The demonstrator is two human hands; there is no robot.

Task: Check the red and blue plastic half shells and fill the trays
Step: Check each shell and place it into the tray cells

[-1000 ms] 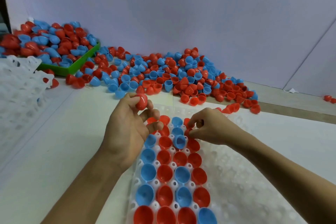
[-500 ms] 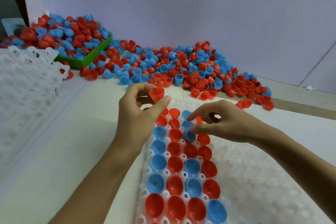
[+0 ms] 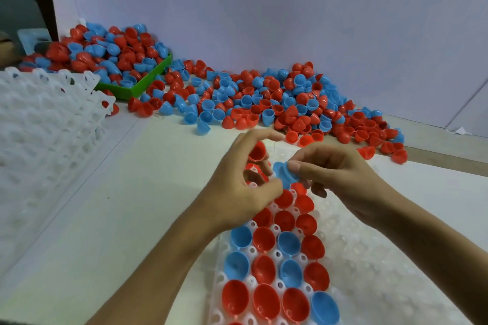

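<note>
A white tray [image 3: 383, 272] lies in front of me, its left columns filled with red and blue half shells [image 3: 264, 266]. Above the tray's far end my left hand [image 3: 237, 187] curls its fingers round a red half shell [image 3: 256, 152]. My right hand [image 3: 340, 179] pinches a blue half shell [image 3: 284, 174] between thumb and forefinger, lifted off the tray close to my left hand. A big loose pile of red and blue shells [image 3: 277, 103] lies along the back wall.
A green box [image 3: 148, 84] heaped with more shells stands at the back left. A stack of white trays [image 3: 45, 119] sits at the left. The purple wall closes off the back. Bare white table lies left of the tray.
My right hand has lifted a blue half shell off the tray and raised it toward my left hand. My left hand has kept the red shell and shifted slightly.
</note>
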